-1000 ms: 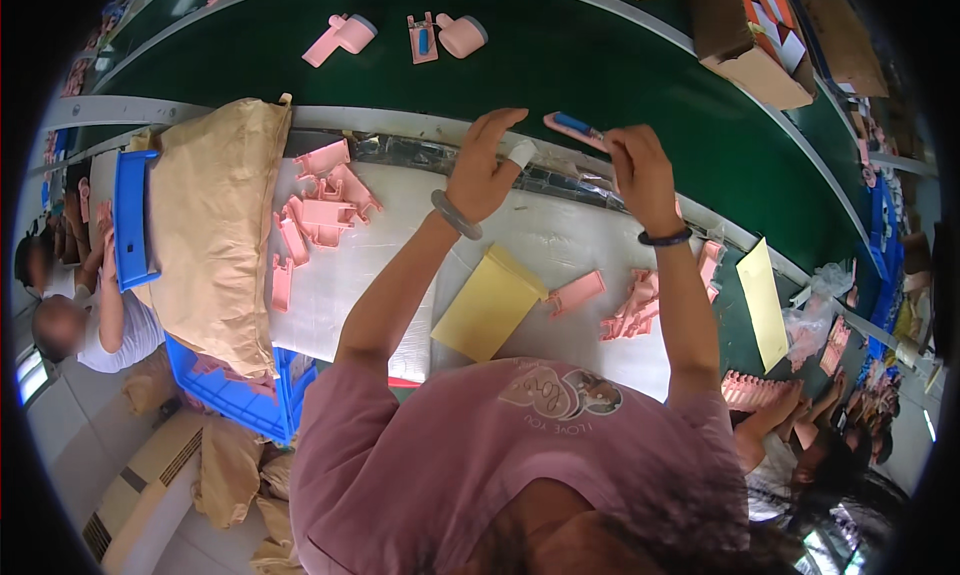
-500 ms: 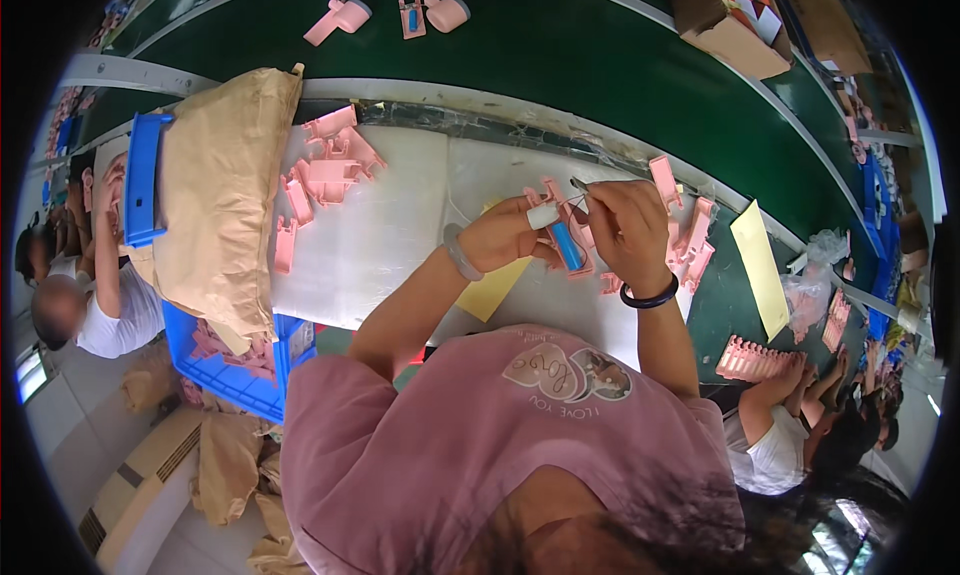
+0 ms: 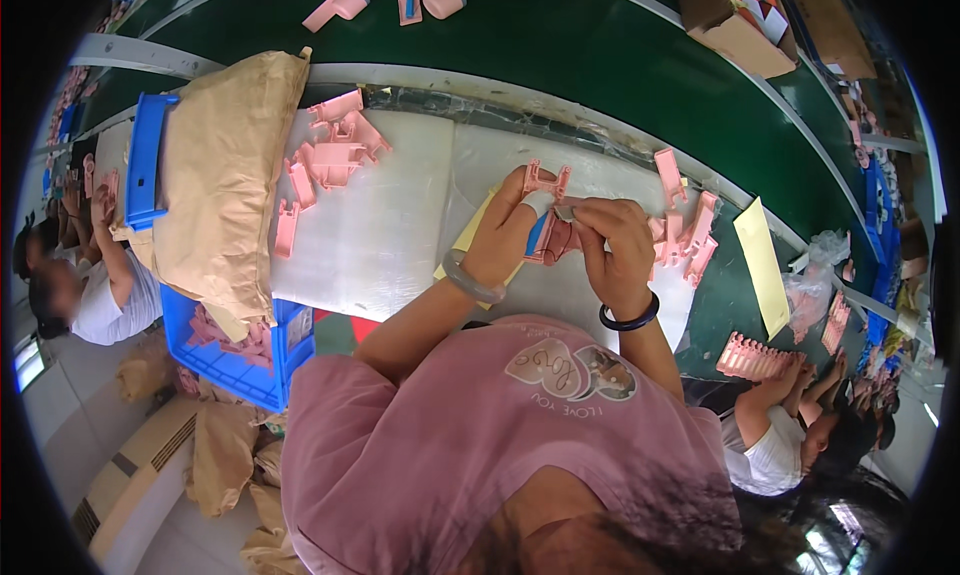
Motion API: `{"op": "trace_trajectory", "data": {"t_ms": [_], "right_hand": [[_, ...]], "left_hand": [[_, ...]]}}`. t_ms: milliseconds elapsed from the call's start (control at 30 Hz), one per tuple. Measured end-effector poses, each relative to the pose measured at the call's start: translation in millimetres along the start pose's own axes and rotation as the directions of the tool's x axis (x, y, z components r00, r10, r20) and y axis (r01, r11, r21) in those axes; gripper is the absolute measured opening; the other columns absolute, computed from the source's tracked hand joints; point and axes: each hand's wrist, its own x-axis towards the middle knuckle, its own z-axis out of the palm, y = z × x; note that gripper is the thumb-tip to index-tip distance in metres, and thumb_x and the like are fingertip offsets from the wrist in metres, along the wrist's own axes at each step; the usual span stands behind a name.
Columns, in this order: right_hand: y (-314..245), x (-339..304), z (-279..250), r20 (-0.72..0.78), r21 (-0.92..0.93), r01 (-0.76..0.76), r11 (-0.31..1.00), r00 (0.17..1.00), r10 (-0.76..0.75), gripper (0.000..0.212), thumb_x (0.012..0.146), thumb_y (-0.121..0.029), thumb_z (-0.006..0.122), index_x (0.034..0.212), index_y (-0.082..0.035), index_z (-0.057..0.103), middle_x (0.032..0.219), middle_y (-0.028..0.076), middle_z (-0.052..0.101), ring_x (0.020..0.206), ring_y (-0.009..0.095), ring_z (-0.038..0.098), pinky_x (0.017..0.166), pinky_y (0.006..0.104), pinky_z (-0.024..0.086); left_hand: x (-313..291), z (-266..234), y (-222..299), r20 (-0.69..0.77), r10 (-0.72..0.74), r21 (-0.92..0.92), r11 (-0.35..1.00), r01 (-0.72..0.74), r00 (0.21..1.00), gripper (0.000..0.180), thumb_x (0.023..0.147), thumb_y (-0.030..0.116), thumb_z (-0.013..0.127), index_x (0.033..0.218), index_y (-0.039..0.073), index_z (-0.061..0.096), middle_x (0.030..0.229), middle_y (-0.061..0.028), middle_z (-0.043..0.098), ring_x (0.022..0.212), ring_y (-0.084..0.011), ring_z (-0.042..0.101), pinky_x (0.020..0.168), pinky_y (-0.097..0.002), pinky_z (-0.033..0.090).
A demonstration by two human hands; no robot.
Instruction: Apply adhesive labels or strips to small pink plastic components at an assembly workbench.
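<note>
Left hand (image 3: 499, 239) is gripping a pink housing (image 3: 546, 186) with a blue cylinder (image 3: 535, 237) in it, right hand (image 3: 618, 247) is pinching a small grey piece (image 3: 565, 214) at it, both working above the white worktop (image 3: 410, 215).

Dusty-pink short-sleeved T-shirt (image 3: 490, 405) carries a pale heart-shaped chest print (image 3: 553, 372) with lettering (image 3: 570, 407), left hand (image 3: 503, 237) wears a pale grey wrist bangle (image 3: 470, 285) plus white thumb wrap (image 3: 540, 202), right hand (image 3: 618, 243) a glossy dark wrist bangle (image 3: 632, 324).
</note>
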Motion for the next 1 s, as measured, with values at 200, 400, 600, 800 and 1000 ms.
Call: {"op": "trace_trajectory", "data": {"t_ms": [200,400,600,800,1000], "right_hand": [[1.6,2.5,1.8,-0.026,-0.004,-0.04,0.999,0.999,0.04,0.028,0.069,0.001,0.077,0.093,-0.01,0.068,0.093,0.004,0.067,0.082,0.024,0.06,0.07,0.0341,0.048],[10.5,3.2,2.6,0.005,0.004,0.026,1.0,1.0,-0.026,0.032,0.066,0.002,0.077,0.095,-0.011,0.07,0.093,0.002,0.065,0.083,0.024,0.057,0.072,0.0339,0.047],[14.5,0.2,6.0,0.015,0.049,-0.016,0.999,1.0,0.016,0.031,0.068,0.003,0.077,0.095,-0.011,0.07,0.092,0.003,0.064,0.084,0.024,0.056,0.073,0.0345,0.047],[17.1,-0.9,9.6,-0.012,0.057,-0.005,0.998,1.0,0.005,0.032,0.068,0.003,0.077,0.096,-0.012,0.07,0.091,0.003,0.063,0.084,0.025,0.056,0.073,0.0344,0.046],[18.1,-0.6,9.4,-0.025,0.03,0.01,0.999,1.0,-0.009,0.032,0.067,0.003,0.077,0.096,-0.011,0.07,0.09,0.003,0.064,0.081,0.024,0.056,0.073,0.0339,0.046]], "left_hand": [[-0.5,-6.6,1.7,0.253,0.054,0.143,0.985,-0.092,0.966,0.048,0.082,-0.006,0.031,0.126,0.001,0.048,0.109,-0.0104,0.058,0.076,-0.0151,0.06,0.058,-0.0289,0.053],[-1.3,-2.3,4.0,0.269,0.17,0.161,0.963,-0.218,0.948,0.044,0.085,-0.004,0.036,0.126,0.001,0.048,0.113,-0.0059,0.055,0.086,-0.0081,0.054,0.059,-0.0228,0.05],[-0.7,-1.0,10.2,0.277,0.185,0.261,0.93,-0.259,0.943,0.055,0.074,-0.009,0.028,0.126,-0.004,0.047,0.112,-0.011,0.057,0.095,-0.0137,0.056,0.077,-0.027,0.05],[1.7,-0.4,10.0,0.275,0.22,0.284,0.912,-0.297,0.936,0.053,0.074,-0.008,0.029,0.124,-0.005,0.048,0.106,-0.0102,0.059,0.09,-0.0126,0.057,0.079,-0.0249,0.048],[3.4,0.2,9.2,0.27,0.196,0.312,0.909,-0.278,0.943,0.051,0.076,-0.007,0.03,0.123,-0.005,0.048,0.108,-0.0109,0.06,0.088,-0.0118,0.056,0.074,-0.024,0.048]]}}
